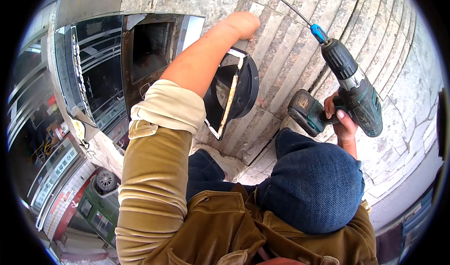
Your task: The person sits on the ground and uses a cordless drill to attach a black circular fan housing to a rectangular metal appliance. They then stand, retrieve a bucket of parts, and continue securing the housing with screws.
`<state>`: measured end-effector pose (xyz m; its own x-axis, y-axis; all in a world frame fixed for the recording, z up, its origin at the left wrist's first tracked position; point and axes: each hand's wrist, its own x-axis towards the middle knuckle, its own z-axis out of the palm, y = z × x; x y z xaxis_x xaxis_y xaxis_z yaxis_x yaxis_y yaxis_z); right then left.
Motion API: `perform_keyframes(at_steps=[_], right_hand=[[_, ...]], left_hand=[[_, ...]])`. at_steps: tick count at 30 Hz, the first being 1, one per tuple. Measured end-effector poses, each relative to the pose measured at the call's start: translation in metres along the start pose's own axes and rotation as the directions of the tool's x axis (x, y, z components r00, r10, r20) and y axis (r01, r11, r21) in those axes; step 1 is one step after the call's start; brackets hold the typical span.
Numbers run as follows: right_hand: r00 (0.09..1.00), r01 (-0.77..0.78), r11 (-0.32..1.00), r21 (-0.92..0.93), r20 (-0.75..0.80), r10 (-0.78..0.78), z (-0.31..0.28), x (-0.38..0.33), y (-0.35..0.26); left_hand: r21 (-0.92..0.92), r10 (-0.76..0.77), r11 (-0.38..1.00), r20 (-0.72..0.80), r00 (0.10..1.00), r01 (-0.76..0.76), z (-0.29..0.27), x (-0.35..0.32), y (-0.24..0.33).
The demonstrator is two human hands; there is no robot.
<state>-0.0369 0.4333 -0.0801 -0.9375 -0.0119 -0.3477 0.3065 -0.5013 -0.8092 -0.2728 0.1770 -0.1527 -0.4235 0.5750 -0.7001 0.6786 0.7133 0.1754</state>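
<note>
The right hand (346, 125) is wrapped round the drill (360, 101), a thin rod (293, 7) reaching forward from that grip. The left hand (243, 25) is curled, whether around anything I cannot tell, beside a black frame (246, 89).

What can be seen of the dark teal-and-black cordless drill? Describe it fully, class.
The dark teal-and-black cordless drill looks plastic-bodied and scuffed, with a silver, metal-looking collar behind its ribbed black chuck. A bright blue fitting at the front joins a thin dark cable or rod. A blocky dark battery caps the handle. The right hand grips it beyond the blue denim knee, nose toward the picture's upper left. Whether it is running cannot be told.
</note>
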Motion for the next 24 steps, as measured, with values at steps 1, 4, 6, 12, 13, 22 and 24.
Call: perform_keyframes(at_steps=[1,4,6,12,13,22,24], right_hand=[[1.000,-0.006,1.000,0.008,-0.007,0.006,0.001,0.001,0.002],[1.000,-0.017,1.000,0.025,-0.018,0.017,0.004,0.007,0.006],[1.000,-0.018,0.999,0.028,-0.021,0.019,0.006,0.011,0.006],[1.000,-0.024,0.999,0.041,-0.015,0.024,0.006,0.016,0.007],[1.000,-0.018,0.999,0.040,-0.012,0.018,0.005,0.016,0.007],[1.000,0.000,1.000,0.016,-0.012,0.000,0.002,0.010,0.007],[0.998,-0.014,0.999,-0.040,-0.058,0.012,0.007,0.005,0.005]], left_hand=[[0.011,-0.001,1.000,-0.012,1.000,0.001,0.001,0.000,0.001],[0.039,0.000,0.999,-0.035,0.999,0.001,0.006,0.002,-0.001],[0.047,0.015,0.999,-0.030,0.999,-0.014,0.009,0.003,-0.002],[-0.003,-0.055,0.999,-0.014,0.998,0.055,0.012,0.001,0.002],[-0.033,-0.078,0.997,-0.032,0.996,0.077,0.013,-0.001,0.004],[-0.181,-0.238,0.961,-0.145,0.961,0.210,0.025,-0.011,0.007],[-0.322,-0.281,0.925,-0.220,0.934,0.202,0.022,-0.020,0.004]])
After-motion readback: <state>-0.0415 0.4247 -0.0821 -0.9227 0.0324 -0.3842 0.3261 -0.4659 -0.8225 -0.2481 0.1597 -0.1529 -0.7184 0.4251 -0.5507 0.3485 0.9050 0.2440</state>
